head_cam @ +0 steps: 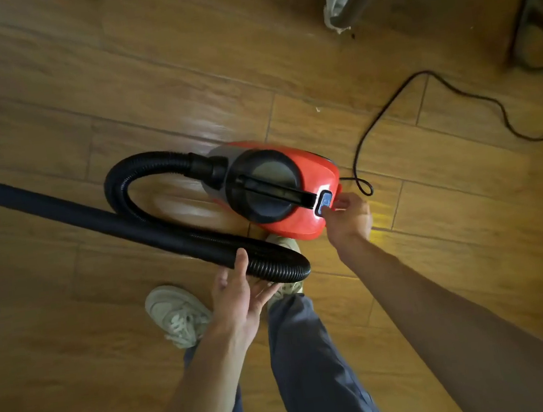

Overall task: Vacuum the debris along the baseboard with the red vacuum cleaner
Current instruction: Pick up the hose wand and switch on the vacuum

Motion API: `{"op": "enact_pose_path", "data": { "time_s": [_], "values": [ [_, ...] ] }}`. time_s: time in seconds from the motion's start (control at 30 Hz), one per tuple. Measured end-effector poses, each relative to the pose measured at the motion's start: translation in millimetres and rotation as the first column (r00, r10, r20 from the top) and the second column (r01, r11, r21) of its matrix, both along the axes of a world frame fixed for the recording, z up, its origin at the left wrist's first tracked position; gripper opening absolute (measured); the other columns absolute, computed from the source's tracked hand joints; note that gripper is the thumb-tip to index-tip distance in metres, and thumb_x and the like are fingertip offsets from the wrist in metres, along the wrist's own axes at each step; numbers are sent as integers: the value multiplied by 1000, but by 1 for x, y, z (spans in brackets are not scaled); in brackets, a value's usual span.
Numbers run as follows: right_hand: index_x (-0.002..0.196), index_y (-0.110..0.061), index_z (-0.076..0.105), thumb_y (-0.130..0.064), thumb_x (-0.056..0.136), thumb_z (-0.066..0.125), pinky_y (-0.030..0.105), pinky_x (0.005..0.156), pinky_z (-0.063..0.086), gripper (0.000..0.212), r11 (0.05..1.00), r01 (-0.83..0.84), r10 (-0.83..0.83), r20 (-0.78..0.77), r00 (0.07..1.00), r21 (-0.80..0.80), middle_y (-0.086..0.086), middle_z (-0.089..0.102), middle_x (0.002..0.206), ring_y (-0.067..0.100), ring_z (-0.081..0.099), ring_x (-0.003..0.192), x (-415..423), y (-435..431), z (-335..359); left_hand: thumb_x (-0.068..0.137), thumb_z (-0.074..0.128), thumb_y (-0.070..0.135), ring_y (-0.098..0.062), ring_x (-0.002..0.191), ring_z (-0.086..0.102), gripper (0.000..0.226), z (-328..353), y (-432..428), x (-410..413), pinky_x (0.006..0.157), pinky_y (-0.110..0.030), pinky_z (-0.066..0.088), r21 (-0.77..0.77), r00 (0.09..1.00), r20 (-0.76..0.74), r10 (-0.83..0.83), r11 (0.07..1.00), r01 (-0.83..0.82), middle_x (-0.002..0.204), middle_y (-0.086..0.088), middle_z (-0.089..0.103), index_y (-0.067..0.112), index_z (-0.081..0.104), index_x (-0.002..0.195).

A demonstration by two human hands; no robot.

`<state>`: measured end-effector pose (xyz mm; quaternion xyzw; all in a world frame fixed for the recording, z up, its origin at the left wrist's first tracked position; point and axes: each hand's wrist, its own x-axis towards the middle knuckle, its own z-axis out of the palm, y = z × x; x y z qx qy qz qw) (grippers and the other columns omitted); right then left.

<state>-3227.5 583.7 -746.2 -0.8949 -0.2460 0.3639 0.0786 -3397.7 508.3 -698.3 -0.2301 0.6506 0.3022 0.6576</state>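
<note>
Red vacuum cleaner (308, 180) flat on the wood floor (39, 80), mid-scene, just beyond the shoes (177, 313). Head view only. Body's long axis running far-left to near-right: hose port at the far-left end, blue switch (324, 200) at the near-right end. Ribbed hose (125, 204) looping left from the port, back near and right, then joining a rigid black tube (56, 208). Tube stretching away left, open tip at the left edge. Power cord (422, 99) trailing off far right.

Right hand (347, 216) touching the rear of the body, thumb tip on the blue switch, other fingers curled by the rear edge. Pinching the casing or only pressing: cannot tell. Left hand (240, 293) palm up under the hose-tube joint, fingers fairly straight beneath, thumb up along the near side. Loose cradle, not a closed grip.

Judged step: switching on, nozzle not yet aimed. Baseboard not in view. Pale scraps (339, 20) by a dark furniture leg far right, well apart from the tube tip, tip pointing the opposite way. Next move likely calling for a firm left-hand grip and a swing of the tube's long axis toward far right. Left hand nearer the tube, right nearer the body. Risk: cord snagging.
</note>
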Motion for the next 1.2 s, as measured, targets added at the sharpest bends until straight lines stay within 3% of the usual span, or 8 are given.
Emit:
{"op": "enact_pose_path", "data": {
  "time_s": [0.17, 0.33, 0.47, 0.83, 0.97, 1.07, 1.2],
  "values": [
    [141, -11, 50, -23, 76, 83, 38, 96, 49, 74, 991, -107, 98, -110, 989, -82, 11, 58, 130, 29, 57, 117, -10, -11, -28, 96, 59, 32, -38, 104, 68, 39, -18, -3, 5, 90, -54, 55, -14, 999, 18, 41, 999, -41, 121, -16, 67, 17, 55, 131],
    [136, -9, 48, -29, 72, 85, 45, 106, 42, 77, 984, -137, 136, -15, 991, -116, 13, 40, 134, 33, 44, 124, -25, -15, -48, 95, 59, 31, -35, 102, 69, 38, -29, -5, 3, 85, -52, 56, -30, 998, 19, 66, 997, -66, 121, -16, 67, 16, 55, 129],
    [139, -6, 44, -27, 77, 83, 42, 112, 36, 76, 980, -156, 157, -6, 988, -126, 14, 33, 141, 32, 33, 130, -28, -17, -53, 95, 60, 30, -36, 102, 69, 38, -33, -6, 2, 84, -52, 57, -25, 997, 30, 64, 998, -63, 125, -16, 65, 16, 54, 130],
    [146, -8, 36, -26, 83, 74, 43, 112, 36, 76, 965, -184, 173, -72, 982, -189, 10, 27, 138, 30, 30, 126, -27, -12, -58, 94, 61, 31, -36, 102, 69, 44, -35, -4, 2, 85, -51, 57, -31, 996, 28, 87, 996, -87, 126, -17, 65, 12, 51, 133],
    [144, -12, 41, -29, 79, 78, 44, 111, 37, 77, 981, -159, 154, -52, 987, -110, 11, 33, 136, 32, 36, 125, -28, -22, -56, 94, 61, 31, -36, 99, 71, 41, -31, -8, -5, 81, -50, 59, -22, 997, 19, 80, 997, -79, 125, -18, 65, 11, 53, 130],
    [144, -13, 43, -16, 77, 75, 44, 102, 45, 73, 994, -82, 78, -63, 995, -70, 11, 40, 133, 32, 48, 118, -22, -18, -42, 94, 62, 30, -37, 97, 71, 36, -25, -7, -13, 84, -52, 58, -20, 996, 11, 85, 996, -85, 126, -17, 64, 13, 56, 126],
    [126, -3, 54, 0, 76, 52, 43, 92, 46, 50, 973, 17, -43, 110, 993, 231, 7, 50, 111, 28, 55, 97, -22, 19, -4, 94, 62, 29, -37, 97, 70, 35, -10, -1, -19, 81, -51, 58, -30, 994, 1, 106, 994, -106, 124, -16, 64, 12, 53, 124]
  ]
}}
